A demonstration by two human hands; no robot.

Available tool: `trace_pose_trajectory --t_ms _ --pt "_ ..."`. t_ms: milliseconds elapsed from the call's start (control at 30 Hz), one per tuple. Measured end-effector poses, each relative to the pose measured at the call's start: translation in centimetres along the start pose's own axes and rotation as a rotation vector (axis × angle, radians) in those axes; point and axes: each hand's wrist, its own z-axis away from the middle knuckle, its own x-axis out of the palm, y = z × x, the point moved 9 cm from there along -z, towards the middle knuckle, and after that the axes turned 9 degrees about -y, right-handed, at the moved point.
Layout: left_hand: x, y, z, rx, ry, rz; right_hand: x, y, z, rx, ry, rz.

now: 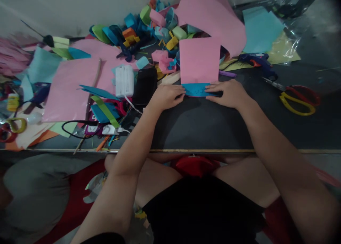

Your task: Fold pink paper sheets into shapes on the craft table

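Note:
A pink paper sheet point(200, 61) stands out flat in front of me, with a blue paper strip point(194, 89) along its near edge. Small dark marks, like a drawn face, show on the strip. My left hand point(168, 96) has its fingers closed at the strip's left end. At the right end, my right hand point(225, 92) grips the strip, fingertips on top and thumb at the near side. Both hands partly cover the strip's ends. A thin pink edge shows below the blue.
Red-and-yellow-handled scissors point(297, 99) and a glue gun point(254, 60) lie to the right. A white charger point(124, 81) and a black phone point(145, 85) lie left of my hands. Folded paper pieces point(130, 34) pile up behind. Another person point(39, 198) sits at left.

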Motion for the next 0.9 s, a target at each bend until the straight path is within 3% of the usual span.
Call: trace_pose_trajectory --t_ms 133,300,567,700,900 --pt "0.4 -0.7 -0.3 -0.099 0.025 -0.094 0.0 0.1 0.2 0.040 0.032 0.054" --pt "0.3 -2.1 -0.2 -0.146 0.104 -0.038 0.4 0.8 0.0 0.065 0.067 0.094" --pt "-0.1 -1.2 -0.1 -0.091 0.081 0.072 0.1 1.3 0.1 0.094 0.092 0.157" --pt "0.8 -0.9 -0.5 -0.066 0.028 0.087 -0.1 1.0 0.2 0.082 0.093 0.152" --pt "1.2 -1.5 -0.8 -0.098 0.082 0.114 -0.6 1.4 0.2 0.139 0.124 0.139"
